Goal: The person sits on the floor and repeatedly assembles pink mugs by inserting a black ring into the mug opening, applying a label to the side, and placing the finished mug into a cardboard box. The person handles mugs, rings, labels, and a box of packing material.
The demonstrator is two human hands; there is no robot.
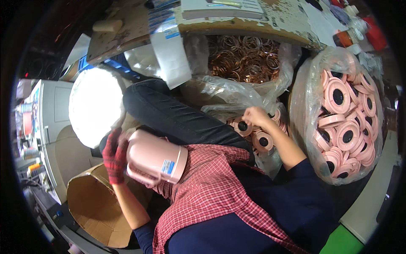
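Cramped workshop corner, with a worn bench point(292, 26) across the top and a cardboard box point(99, 203) standing open at the left. Rests a pink jug point(151, 153) on its side over a red checked apron point(211, 178), handle point(144, 178) toward the body — perhaps for a steady bed with only one hand to spare. Has the left hand point(114, 157), gloved in red and black, at the left end of the jug, with fingers close together and slightly bent; impossible to say whether gripping or merely steadying. Holds the right hand point(255, 117), bare and with curled fingers, at a small clear bag point(269, 163) of pink discs point(256, 140) with black centres; too small to make out anything pinched there. Faces, likely for easy reach, a bigger bag point(305, 122) of similar discs at the right and a bag of copper-coloured rings point(247, 59) ahead — both wide-mouthed.
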